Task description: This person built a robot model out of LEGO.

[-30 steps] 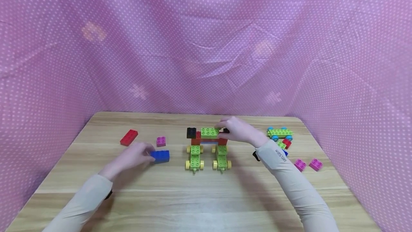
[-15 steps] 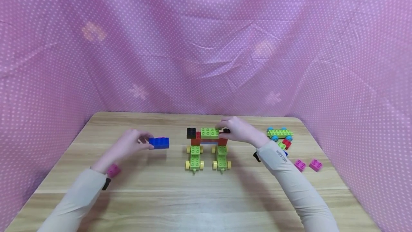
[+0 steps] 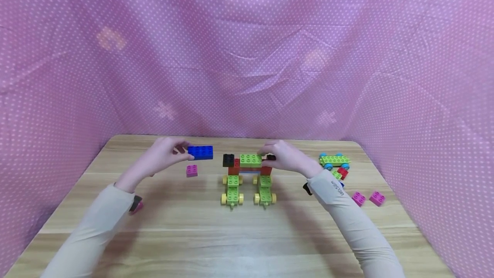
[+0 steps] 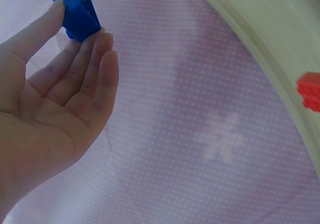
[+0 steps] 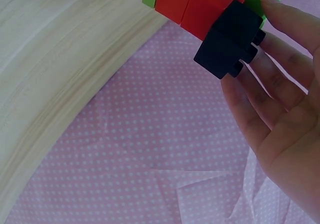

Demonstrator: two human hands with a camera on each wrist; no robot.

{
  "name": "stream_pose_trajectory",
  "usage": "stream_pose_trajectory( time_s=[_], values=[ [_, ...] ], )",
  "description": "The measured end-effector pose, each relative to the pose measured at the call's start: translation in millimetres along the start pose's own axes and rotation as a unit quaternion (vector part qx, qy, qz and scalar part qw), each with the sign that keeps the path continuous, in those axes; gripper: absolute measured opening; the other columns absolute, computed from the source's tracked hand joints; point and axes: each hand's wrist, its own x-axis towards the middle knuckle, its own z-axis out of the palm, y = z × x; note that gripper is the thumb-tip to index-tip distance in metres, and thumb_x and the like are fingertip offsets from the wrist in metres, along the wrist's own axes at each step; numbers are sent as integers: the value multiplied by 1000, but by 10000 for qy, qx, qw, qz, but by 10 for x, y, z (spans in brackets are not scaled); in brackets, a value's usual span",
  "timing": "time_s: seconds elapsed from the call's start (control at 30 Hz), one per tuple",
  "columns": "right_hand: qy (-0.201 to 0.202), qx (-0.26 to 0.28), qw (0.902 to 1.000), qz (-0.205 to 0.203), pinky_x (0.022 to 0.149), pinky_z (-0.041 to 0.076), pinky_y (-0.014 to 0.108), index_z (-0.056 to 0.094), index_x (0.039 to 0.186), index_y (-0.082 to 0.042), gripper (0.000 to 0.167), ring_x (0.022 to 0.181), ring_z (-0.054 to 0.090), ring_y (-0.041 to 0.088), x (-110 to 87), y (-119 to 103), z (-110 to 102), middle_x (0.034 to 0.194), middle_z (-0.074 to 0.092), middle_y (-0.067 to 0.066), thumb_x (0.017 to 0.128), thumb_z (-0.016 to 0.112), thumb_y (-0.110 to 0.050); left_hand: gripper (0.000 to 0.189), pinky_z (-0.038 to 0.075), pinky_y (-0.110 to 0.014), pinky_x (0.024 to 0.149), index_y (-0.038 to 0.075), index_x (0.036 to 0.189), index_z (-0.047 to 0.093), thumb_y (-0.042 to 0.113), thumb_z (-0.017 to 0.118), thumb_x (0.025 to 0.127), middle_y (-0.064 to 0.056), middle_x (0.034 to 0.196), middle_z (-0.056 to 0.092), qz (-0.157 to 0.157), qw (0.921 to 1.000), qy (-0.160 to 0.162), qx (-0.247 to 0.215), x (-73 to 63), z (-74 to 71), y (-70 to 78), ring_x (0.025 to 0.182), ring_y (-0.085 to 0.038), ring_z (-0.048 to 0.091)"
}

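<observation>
My left hand [image 3: 164, 155] pinches one end of a blue building brick [image 3: 200, 152] between thumb and fingers, above the table left of a brick structure. This structure has a lime-green brick [image 3: 251, 160] on top, red bricks [image 5: 207, 6] below it, a black brick [image 3: 228, 160] at its left end and another black brick [image 5: 230, 39] at its right. Two lime wheeled bases [image 3: 233, 192] with yellow wheels stand under it. My right hand [image 3: 285, 155] grips the lime-green brick's right end, its fingers beside the black brick's studs.
One pink brick [image 3: 191, 170] lies below the left hand, another [image 3: 137, 207] partly behind the left wrist. A red brick [image 4: 310, 90] shows in the left wrist view. At right are a lime base with blue wheels [image 3: 334, 161], small bricks [image 3: 342, 173] and pink bricks [image 3: 377, 198].
My left hand has lifted the blue brick off the table and carried it up and rightward, closer to the structure. The right hand keeps its place.
</observation>
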Motion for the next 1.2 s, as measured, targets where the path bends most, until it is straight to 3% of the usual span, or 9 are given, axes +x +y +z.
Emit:
stream_pose_trajectory(
  time_s=[0.43,0.8,1.2],
  values=[
    [7,23,10000,94,83,61,32,73,109,-5,26,96,72,22,-25,-16,-37,106,74,10,87,76,-18,36,62,-37,82,1,117,69,18,76,87,-14,106,74,132,9990,-166,-386,342,245,356,92,-23,70],
    [-2,243,9995,185,85,62,37,71,115,-2,30,99,72,24,-93,-21,-120,112,73,13,90,73,-18,36,61,-32,78,2,116,69,23,75,88,-13,107,74,456,9974,-328,-449,576,451,495,92,-21,69],
    [246,254,9992,178,86,61,33,71,117,-4,32,99,71,21,-103,-44,-223,110,73,10,91,73,-22,34,62,-33,82,4,116,70,22,75,88,-10,107,75,613,9956,-339,-620,714,670,581,92,-19,70]
  ],
)
